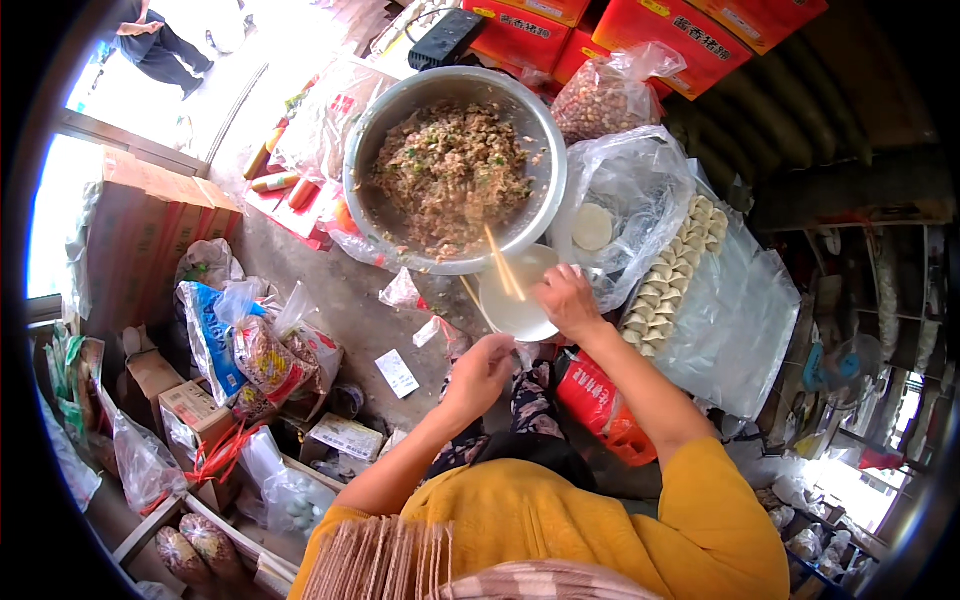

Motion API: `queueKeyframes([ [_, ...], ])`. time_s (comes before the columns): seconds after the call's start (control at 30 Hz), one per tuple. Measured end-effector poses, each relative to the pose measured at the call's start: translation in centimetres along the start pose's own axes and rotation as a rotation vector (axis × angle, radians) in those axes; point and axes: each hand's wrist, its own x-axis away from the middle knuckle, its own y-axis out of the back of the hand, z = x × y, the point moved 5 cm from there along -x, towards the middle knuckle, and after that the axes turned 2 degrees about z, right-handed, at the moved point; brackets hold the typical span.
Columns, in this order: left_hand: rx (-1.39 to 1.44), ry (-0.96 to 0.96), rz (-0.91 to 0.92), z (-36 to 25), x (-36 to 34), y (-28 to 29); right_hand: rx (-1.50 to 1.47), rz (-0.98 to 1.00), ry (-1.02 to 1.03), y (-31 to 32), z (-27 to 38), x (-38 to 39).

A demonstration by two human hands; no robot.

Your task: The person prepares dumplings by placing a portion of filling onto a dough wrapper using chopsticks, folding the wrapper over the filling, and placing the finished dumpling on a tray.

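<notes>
A large metal basin (362, 145) holds minced filling (440, 165). Just below it, wooden chopsticks (505, 268) slant over a white bowl (515, 315). My right hand (565, 297) is curled at that bowl's right rim; whether it grips rim or chopsticks is unclear. My left hand (478, 372) is closed below the bowl, its contents hidden. To the right lie a round wrapper (592, 227) on crumpled plastic (630, 165) and rows of folded dumplings (660, 300) on a plastic-covered board (740, 330).
Cardboard boxes (140, 240), bagged goods (260, 355) and a crate (150, 525) line the left. Red cartons (680, 40), a bag of nuts (610, 95) and a black box (445, 38) sit behind the basin. A red bag (600, 405) lies beside my legs. A person (160, 50) is outside, upper left.
</notes>
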Motion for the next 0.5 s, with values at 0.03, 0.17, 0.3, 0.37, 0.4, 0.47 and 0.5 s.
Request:
queueKeyframes([
  [0.03, -0.175, -0.053, 0.006, -0.8, 0.0, 0.4, -0.046, -0.01, 0.028, 0.1, 0.0, -0.1],
  [0.17, -0.564, -0.521, -0.176, -3.3, -1.8, 0.0, -0.121, -0.024, 0.12, 3.7, 2.2, -1.1],
  [0.3, -0.457, -0.459, -0.248, -2.1, -4.3, -1.1, -0.14, 0.048, 0.216, 6.6, 3.3, -0.9],
  [0.37, -0.461, -0.49, -0.229, -1.5, -4.8, -0.8, -0.298, 0.112, 0.172, 7.3, 3.2, -1.6],
  [0.4, -0.468, -0.518, -0.2, -1.8, -5.0, -0.8, -0.298, 0.113, 0.172, 7.7, 3.4, -2.1],
  [0.47, -0.47, -0.525, -0.238, -2.3, -4.8, -0.5, -0.5, 0.07, -0.143, 7.7, 2.4, -3.9],
  [0.5, -0.456, -0.497, -0.24, -2.5, -4.9, -0.4, -0.458, -0.063, -0.037, 7.8, 3.1, -5.2],
])
